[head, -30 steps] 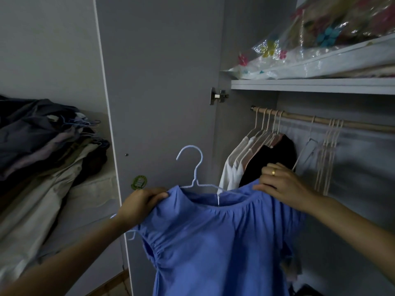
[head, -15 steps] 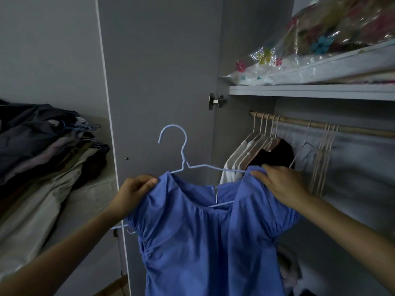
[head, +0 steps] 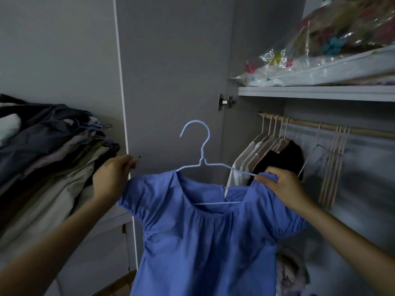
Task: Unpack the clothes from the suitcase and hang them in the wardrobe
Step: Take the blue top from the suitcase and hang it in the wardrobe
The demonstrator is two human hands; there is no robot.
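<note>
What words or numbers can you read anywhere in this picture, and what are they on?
None can be read.
The plastic bag on the shelf shows only colourful flower shapes, no letters.
The blue top, its hanger and the wardrobe door carry no visible writing.

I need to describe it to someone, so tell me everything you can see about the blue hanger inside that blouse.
The light blue hanger looks like thin coated wire, with a twisted neck and an open hook curling up to the left. It stands roughly upright in front of the grey wardrobe door, not on the rail. Its left shoulder sits inside the blue blouse; its right arm lies bare above the collar, ending where the right hand pinches the fabric. The bottom bar crosses the neck opening. The left hand holds the blouse's other shoulder.
</note>
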